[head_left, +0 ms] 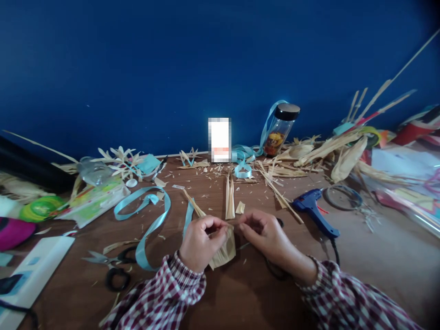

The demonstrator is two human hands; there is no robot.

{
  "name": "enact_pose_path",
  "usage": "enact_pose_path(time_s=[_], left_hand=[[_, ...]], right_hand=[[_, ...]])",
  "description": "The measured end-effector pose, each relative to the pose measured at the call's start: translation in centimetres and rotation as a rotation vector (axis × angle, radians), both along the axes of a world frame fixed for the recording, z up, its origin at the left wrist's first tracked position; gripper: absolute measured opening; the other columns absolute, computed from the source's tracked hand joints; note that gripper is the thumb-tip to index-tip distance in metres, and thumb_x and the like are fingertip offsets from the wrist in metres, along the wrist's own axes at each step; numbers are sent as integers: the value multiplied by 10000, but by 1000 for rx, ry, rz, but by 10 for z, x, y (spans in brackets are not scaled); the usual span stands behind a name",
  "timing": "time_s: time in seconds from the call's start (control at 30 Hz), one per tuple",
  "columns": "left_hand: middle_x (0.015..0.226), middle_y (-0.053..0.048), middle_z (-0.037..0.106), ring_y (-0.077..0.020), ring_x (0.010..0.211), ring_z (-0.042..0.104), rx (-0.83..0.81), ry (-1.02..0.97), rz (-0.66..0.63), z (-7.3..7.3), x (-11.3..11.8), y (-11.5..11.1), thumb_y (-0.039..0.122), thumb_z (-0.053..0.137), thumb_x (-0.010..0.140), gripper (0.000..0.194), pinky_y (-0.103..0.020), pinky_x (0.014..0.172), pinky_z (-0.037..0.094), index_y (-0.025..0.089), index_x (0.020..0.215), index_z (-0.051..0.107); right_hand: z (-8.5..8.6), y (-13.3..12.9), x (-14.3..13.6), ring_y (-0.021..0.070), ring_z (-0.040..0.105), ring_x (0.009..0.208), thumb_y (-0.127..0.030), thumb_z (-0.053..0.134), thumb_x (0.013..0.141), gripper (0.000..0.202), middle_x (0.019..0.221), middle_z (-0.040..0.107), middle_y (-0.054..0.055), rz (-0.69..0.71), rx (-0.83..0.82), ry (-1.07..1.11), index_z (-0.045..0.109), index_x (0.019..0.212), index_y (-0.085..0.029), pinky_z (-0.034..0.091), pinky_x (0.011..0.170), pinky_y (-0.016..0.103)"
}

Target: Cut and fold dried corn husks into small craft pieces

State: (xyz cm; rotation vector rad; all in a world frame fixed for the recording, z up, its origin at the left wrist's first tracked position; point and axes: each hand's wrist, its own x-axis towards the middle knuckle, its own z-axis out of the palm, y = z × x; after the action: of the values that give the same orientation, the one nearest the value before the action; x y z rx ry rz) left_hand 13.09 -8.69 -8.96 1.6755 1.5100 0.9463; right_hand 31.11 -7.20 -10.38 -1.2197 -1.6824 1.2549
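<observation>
My left hand [205,242] is pinched on a piece of pale dried husk [225,252], whose wide end hangs below the fingers. Close beside it on the right, my right hand [263,233] has thumb and forefinger pressed together; what lies between them is too small to name. Just beyond the hands, a folded husk strip [230,197] lies upright in view on the brown table, with a small husk scrap [240,207] at its right. A light blue ribbon [165,211] curls over the table left of my left hand.
Black-handled scissors [117,275] and a white power strip [37,275] are at the left. A blue glue gun [318,213] and a wire coil [343,197] lie right. Behind stand a black-lidded jar [282,130] and husk piles [330,153] against a blue wall [154,68].
</observation>
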Motion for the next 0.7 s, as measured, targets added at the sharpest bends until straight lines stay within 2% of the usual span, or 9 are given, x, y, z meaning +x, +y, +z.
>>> enact_pose_path(time_s=[0.1, 0.23, 0.37, 0.7], left_hand=[[621, -22, 686, -146, 578, 625, 21, 9, -22, 0, 0, 0, 181, 608, 717, 82, -244, 565, 504, 157, 691, 682], [620, -23, 676, -143, 585, 620, 56, 8, -48, 0, 3, -1, 150, 599, 714, 85, -243, 573, 502, 156, 672, 673], [621, -24, 673, -143, 583, 618, 71, 28, -52, -1, 6, -2, 141, 602, 709, 80, -245, 573, 496, 159, 656, 660], [652, -23, 686, -150, 627, 635, 61, 70, -80, -3, 6, -4, 143, 607, 717, 76, -254, 607, 493, 167, 664, 656]], right_hand=[[6, -2, -1, 114, 540, 574, -280, 582, 815, 124, 687, 630, 10, 15, 29, -22, 622, 833, -164, 411, 508, 204], [11, -3, -2, 142, 589, 653, -285, 613, 803, 157, 750, 667, 32, 58, 103, -78, 664, 899, -172, 442, 559, 227], [7, -2, -2, 153, 601, 684, -229, 618, 791, 73, 729, 668, 27, 65, 169, -106, 667, 783, -177, 450, 603, 243], [9, -3, -4, 109, 503, 549, -173, 566, 777, 61, 629, 573, -10, 64, 145, -167, 604, 728, -168, 386, 504, 203]])
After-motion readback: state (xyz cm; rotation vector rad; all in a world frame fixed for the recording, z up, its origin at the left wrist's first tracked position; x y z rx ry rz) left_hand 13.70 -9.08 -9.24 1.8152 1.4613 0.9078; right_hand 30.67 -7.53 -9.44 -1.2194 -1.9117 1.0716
